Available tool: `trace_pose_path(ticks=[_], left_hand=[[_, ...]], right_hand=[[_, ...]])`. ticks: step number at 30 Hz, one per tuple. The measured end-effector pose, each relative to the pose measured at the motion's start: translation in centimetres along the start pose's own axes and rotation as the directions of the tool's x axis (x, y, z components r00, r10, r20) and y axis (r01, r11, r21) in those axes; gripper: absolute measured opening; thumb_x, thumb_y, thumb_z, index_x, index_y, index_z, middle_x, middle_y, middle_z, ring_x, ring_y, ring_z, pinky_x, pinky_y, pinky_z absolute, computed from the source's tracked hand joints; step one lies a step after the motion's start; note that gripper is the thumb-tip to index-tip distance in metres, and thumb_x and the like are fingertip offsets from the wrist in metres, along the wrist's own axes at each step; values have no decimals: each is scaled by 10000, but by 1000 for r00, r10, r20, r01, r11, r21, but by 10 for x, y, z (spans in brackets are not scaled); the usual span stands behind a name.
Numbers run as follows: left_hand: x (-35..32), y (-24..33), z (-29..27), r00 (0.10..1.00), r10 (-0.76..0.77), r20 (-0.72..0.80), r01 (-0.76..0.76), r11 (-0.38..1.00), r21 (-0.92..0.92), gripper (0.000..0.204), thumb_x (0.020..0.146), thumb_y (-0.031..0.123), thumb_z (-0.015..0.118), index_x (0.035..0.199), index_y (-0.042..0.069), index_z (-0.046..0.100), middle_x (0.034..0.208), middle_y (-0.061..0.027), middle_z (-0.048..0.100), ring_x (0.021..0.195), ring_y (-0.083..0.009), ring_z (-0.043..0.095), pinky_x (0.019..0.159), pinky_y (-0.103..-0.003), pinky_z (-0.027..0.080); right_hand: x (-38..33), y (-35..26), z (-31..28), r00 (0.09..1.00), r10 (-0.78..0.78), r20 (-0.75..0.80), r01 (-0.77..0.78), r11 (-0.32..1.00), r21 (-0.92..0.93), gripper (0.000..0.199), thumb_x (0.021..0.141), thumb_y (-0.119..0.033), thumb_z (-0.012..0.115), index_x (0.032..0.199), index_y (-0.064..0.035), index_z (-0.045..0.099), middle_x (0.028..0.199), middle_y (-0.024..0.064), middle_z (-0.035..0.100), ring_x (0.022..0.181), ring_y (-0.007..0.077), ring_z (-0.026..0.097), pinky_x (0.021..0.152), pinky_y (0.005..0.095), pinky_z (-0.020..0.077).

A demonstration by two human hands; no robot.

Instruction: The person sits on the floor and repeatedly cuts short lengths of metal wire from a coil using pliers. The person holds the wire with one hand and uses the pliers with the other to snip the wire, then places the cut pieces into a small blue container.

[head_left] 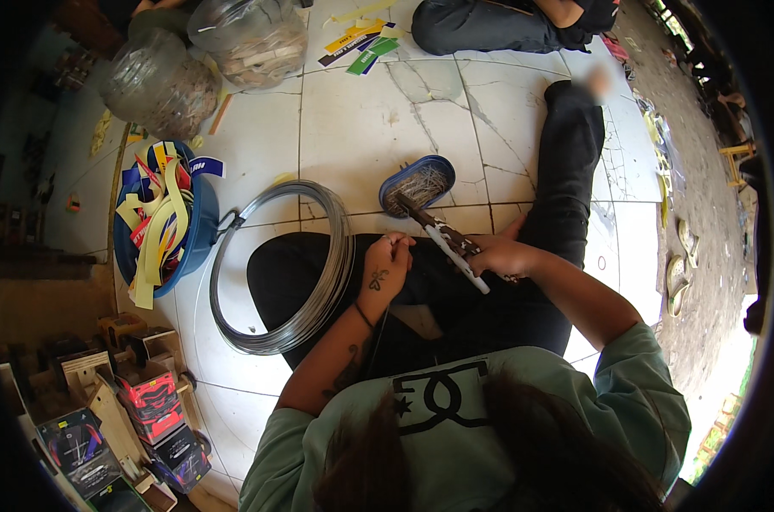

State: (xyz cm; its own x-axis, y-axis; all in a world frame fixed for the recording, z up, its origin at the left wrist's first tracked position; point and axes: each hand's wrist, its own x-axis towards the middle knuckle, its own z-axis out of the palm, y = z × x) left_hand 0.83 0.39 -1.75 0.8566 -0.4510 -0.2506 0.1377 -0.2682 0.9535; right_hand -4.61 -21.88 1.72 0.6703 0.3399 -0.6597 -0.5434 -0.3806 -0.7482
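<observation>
My right hand [500, 258] is closed around the worn long-handled cutters [445, 241], one handle whitish and tube-like, the other brown with pale flakes. Their dark head rests over the rim of a small blue tub [442, 160] full of short cut wire pieces [419, 182]. Left of the cutters, my left hand [389, 254] is closed in a pinch above my lap. A thin strand, apparently wire, runs down from it; the fingertips are partly hidden. Beside my left forearm, a big coil of silvery wire [343, 264] leans on my bent leg.
A blue basin [201, 247] of coloured strips stands at left, near wooden toy-like trucks [152, 401]. Clear plastic containers [255, 51] sit at the far left. Loose strips [366, 44] lie on the cracked tiles, near another person's leg [481, 30]. Sandals [679, 277] lie at right.
</observation>
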Motion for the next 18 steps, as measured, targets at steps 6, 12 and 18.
trace_pose_path(ticks=[6, 12, 18], left_hand=[[0, 0, -1, 998, 57, -20, -57, 998, 28, 209, 892, 125, 447, 861, -42, 571, 534, -27, 504, 457, -74, 445, 441, -227, 343], [2, -1, 0, 998, 62, -2, -62, 998, 29, 212, 895, 125, 446, 849, -44, 565, 529, -35, 502, 448, -76, 440, 436, -234, 343], [3, -2, 0, 996, 84, -7, -84, 996, 18, 217, 898, 134, 441, 865, -45, 559, 532, -35, 505, 445, -75, 444, 431, -230, 344]], right_hand=[[-1, -3, 5, 998, 5, 65, -15, 990, 140, 451, 651, -100, 505, 1081, 32, 477, 938, 123, 567, 924, 209, 553, 791, 282, 423], [-3, -2, 1, 1000, -14, 17, 13, 999, 50, 374, 658, -89, 497, 1015, 23, 506, 921, 108, 568, 908, 198, 554, 784, 286, 428], [9, 15, 11, 997, 72, 36, -78, 966, 245, 303, 669, -103, 511, 944, 25, 513, 854, 114, 581, 808, 207, 583, 740, 293, 446]])
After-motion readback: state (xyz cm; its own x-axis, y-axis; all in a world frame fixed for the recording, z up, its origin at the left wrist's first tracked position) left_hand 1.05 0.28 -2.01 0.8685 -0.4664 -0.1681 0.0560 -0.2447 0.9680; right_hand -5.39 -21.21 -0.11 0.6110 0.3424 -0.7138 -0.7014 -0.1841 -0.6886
